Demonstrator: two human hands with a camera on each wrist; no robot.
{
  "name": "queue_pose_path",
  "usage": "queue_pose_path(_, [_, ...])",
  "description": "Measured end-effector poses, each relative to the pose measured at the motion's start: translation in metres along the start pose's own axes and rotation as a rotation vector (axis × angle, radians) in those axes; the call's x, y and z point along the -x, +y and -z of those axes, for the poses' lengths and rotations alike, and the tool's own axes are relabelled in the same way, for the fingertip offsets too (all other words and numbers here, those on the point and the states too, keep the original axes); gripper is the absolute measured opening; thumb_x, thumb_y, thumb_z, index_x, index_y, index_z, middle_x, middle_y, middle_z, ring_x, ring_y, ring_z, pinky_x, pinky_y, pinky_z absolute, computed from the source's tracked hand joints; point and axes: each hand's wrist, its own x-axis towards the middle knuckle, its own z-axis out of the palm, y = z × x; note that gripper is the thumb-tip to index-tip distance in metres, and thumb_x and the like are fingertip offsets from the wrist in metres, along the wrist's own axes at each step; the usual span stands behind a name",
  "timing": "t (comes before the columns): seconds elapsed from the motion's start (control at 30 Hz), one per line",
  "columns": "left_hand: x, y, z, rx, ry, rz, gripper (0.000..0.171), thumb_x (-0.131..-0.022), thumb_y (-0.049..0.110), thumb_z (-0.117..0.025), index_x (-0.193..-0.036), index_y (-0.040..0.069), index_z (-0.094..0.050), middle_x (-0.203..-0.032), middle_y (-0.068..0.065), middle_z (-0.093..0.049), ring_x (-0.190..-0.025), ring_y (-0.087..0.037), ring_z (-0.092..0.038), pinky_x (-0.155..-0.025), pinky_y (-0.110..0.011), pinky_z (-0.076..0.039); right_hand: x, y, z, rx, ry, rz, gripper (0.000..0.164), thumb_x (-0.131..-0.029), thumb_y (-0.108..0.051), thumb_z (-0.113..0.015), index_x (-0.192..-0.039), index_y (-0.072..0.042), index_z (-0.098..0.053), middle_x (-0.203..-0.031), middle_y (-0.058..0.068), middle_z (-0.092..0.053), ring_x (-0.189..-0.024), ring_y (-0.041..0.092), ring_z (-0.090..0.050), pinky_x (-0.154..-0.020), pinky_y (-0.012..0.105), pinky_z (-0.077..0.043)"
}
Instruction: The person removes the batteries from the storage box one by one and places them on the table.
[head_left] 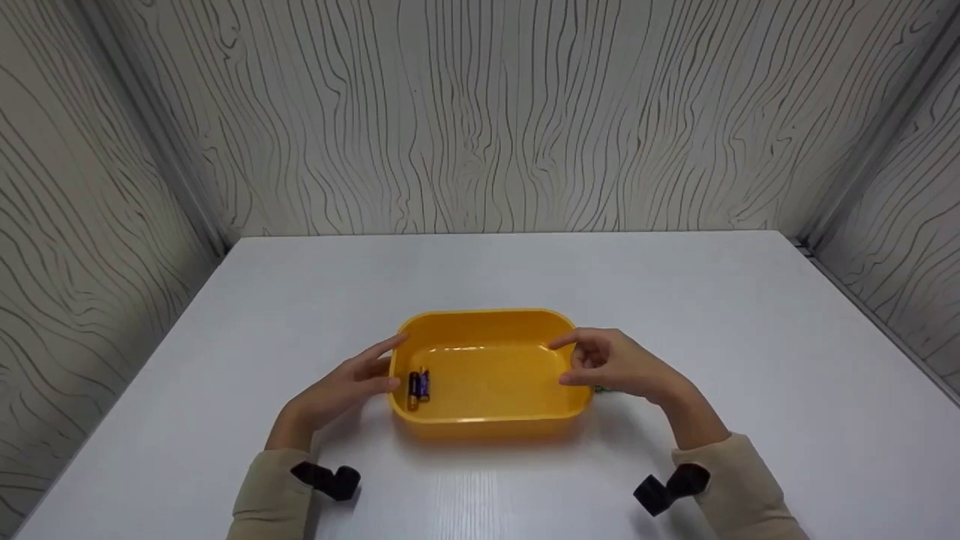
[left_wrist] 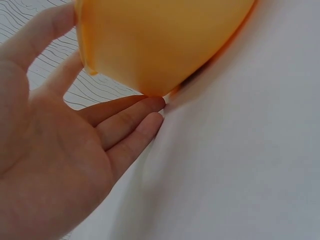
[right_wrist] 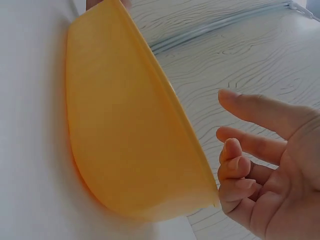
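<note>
A yellow plastic basin [head_left: 487,382] sits on the white table. Two small batteries [head_left: 413,386] lie side by side inside it, near its left wall; one is dark with a copper-coloured end, the other purplish. My left hand [head_left: 341,390] grips the basin's left end. In the left wrist view its thumb and index finger reach over the rim, while the other fingers [left_wrist: 132,122] lie against the outside, low near the table. Over the right rim hovers my right hand [head_left: 626,367], holding nothing. Its thumb and index finger are spread, and the other fingers [right_wrist: 235,172] bend loosely.
Something small and green [head_left: 602,388] shows just beyond the basin's right side, mostly hidden by the right hand. The white table [head_left: 480,270] runs back to a wood-grain patterned wall [head_left: 480,120], with similar walls at both sides. A black camera mount [head_left: 330,480] is strapped on each sleeve.
</note>
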Motion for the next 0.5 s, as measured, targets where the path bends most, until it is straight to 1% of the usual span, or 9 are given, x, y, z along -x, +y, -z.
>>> queue_pose_path(0.1, [0.000,0.000,0.001,0.000,-0.003,-0.006,0.065,-0.093,0.036,-0.061,-0.150,0.040,-0.029,-0.159,-0.009,-0.032,-0.150,-0.037,-0.023,-0.116,-0.072,-0.006,-0.004,-0.004,-0.006,-0.011,-0.011,0.031,0.052,-0.084,-0.023,-0.074,-0.124,0.005,-0.058,-0.080,-0.001,-0.053,-0.065,0.003,-0.047,-0.057,0.013,-0.043])
queue_pose_path(0.23, [0.000,0.001,0.003,0.003,-0.006,-0.012,0.066,-0.093,0.035,-0.061,-0.150,0.038,-0.028,-0.160,-0.009,-0.030,-0.150,-0.036,-0.023,-0.116,-0.071,-0.006,-0.007,-0.009,-0.010,-0.033,-0.001,0.038,0.051,-0.085,-0.022,-0.074,-0.123,0.007,-0.057,-0.079,-0.001,-0.052,-0.064,0.003,-0.045,-0.055,0.012,-0.041])
queue_pose_path(0.37, [0.000,0.001,0.002,0.012,-0.007,-0.010,0.065,-0.094,0.034,-0.060,-0.150,0.039,-0.028,-0.159,-0.009,-0.032,-0.150,-0.036,-0.023,-0.117,-0.070,-0.006,-0.011,-0.011,-0.018,-0.028,0.009,0.038,0.046,-0.088,-0.022,-0.070,-0.122,0.007,-0.058,-0.080,-0.001,-0.053,-0.063,0.002,-0.045,-0.055,0.013,-0.040])
queue_pose_path(0.5, [0.000,0.000,0.000,0.016,-0.011,-0.009,0.065,-0.094,0.034,-0.060,-0.150,0.039,-0.027,-0.159,-0.008,-0.031,-0.151,-0.036,-0.022,-0.117,-0.070,-0.006,-0.017,-0.012,-0.029,0.000,0.006,0.046,0.041,-0.090,-0.023,-0.067,-0.119,0.006,-0.061,-0.079,0.000,-0.055,-0.062,0.002,-0.046,-0.056,0.012,-0.042])
